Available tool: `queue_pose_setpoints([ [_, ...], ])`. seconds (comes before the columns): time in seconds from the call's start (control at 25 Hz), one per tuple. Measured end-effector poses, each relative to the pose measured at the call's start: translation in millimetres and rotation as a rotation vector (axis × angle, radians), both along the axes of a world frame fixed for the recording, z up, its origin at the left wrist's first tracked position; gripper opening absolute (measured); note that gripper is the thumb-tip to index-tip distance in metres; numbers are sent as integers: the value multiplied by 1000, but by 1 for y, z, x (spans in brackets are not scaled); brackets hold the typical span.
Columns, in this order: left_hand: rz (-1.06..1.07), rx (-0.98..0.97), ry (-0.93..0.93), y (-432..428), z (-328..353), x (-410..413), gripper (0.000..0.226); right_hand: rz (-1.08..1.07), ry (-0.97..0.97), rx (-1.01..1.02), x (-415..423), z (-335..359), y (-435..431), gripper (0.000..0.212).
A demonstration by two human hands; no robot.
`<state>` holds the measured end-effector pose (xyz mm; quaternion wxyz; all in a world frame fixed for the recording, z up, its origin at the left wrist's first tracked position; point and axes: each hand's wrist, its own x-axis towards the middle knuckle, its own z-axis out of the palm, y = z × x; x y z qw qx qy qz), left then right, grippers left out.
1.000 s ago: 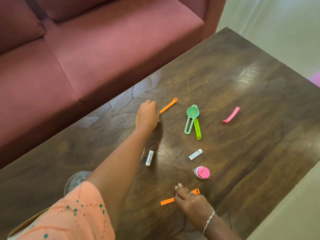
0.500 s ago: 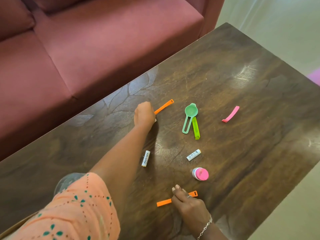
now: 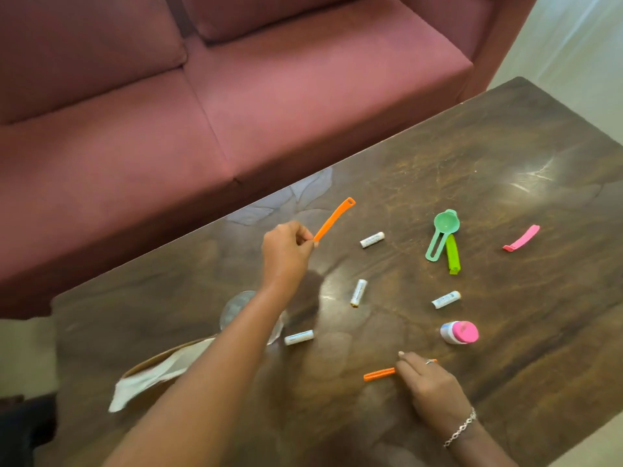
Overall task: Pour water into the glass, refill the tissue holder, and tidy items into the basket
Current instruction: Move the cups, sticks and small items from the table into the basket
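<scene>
Illumination: soft, even daylight, moderately bright, with no hard source in view. Two glare patches sat on the varnished table (image 3: 505, 348): one streaked at far right, one duller near the centre. The left hand (image 3: 286, 251) threw a diffuse shadow onto the wood just below and right of it. The orange strip (image 3: 333, 220) in that hand rendered fairly crisp. The tissue (image 3: 151, 379) and the near forearm were smeared and out of focus. Wide-angle bowing bent the sofa (image 3: 236, 123) seams and table edges toward the borders. Mild softness overall.

Four white tubes (image 3: 372, 239) (image 3: 358, 292) (image 3: 445, 299) (image 3: 298, 337), two orange clips (image 3: 333, 220) (image 3: 379, 374)
</scene>
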<state>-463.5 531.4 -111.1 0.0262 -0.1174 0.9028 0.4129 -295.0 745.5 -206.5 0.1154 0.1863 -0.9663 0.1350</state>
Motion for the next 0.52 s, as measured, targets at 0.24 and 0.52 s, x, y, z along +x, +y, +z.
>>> queue_pose_setpoints([
  [0.24, 145, 20, 27, -115, 37, 85, 9, 23, 49, -121, -18, 62, -73, 31],
  [0.52, 373, -40, 29, -291, 73, 172, 17, 367, 174, -263, -24, 120, -245, 49],
])
